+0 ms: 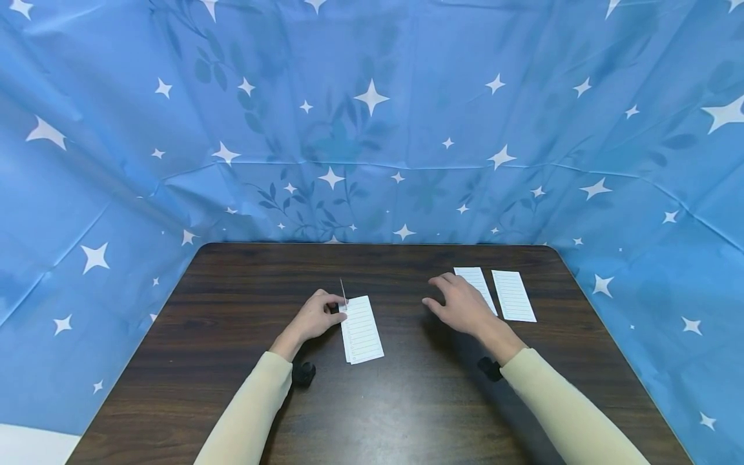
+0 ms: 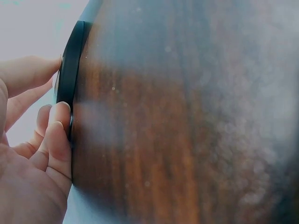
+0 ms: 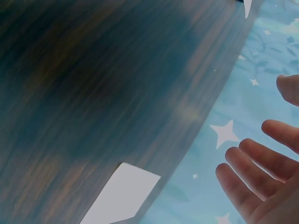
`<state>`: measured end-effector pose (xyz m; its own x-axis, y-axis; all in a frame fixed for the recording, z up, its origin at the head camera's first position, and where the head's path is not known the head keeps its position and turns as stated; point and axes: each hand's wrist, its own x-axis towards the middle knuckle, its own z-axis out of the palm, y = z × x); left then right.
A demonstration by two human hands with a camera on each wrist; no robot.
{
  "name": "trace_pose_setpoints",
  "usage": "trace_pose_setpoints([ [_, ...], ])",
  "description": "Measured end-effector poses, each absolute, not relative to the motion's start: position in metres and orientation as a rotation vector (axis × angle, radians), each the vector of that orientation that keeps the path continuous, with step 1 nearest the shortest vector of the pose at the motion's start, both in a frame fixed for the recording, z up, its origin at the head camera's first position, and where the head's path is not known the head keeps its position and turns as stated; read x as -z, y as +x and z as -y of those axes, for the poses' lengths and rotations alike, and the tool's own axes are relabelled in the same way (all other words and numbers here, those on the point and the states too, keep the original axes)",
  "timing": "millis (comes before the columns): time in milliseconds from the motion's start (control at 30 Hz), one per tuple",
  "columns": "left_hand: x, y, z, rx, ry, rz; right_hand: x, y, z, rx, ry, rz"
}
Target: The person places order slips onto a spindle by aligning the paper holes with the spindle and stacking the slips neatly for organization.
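Note:
In the head view my left hand (image 1: pixel 314 316) pinches a thin, flat piece (image 1: pixel 343 290) that stands up edge-on between thumb and fingers; I cannot tell what it is. Just right of these fingertips lie overlapping white lined cards (image 1: pixel 363 332). The left wrist view shows the curled fingers (image 2: pixel 32 77) in front of a black, curved edge (image 2: pixel 70 70). My right hand (image 1: pixel 462 307) holds nothing, its fingers relaxed and spread. It overlaps a lined card (image 1: pixel 475 284), hiding part of it. Beside that card is a second lined card (image 1: pixel 514 296).
The dark wood table (image 1: pixel 372 413) has a glossy surface with reflections. A blue curtain (image 1: pixel 407 129) with white stars hangs behind it and at both sides. Black wrist cameras sit under the left wrist (image 1: pixel 304 374) and right wrist (image 1: pixel 490 369).

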<state>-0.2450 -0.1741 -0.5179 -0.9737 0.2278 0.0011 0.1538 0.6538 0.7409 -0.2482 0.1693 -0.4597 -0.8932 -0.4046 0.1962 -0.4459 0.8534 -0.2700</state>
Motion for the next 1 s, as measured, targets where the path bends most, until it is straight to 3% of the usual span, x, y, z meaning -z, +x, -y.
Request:
trace_pose_setpoints([
  [1000,0.521,-0.246,0.174,-1.218,0.313,-2.788,0.483,-0.278,-0.231,-0.455,0.490,2.996],
])
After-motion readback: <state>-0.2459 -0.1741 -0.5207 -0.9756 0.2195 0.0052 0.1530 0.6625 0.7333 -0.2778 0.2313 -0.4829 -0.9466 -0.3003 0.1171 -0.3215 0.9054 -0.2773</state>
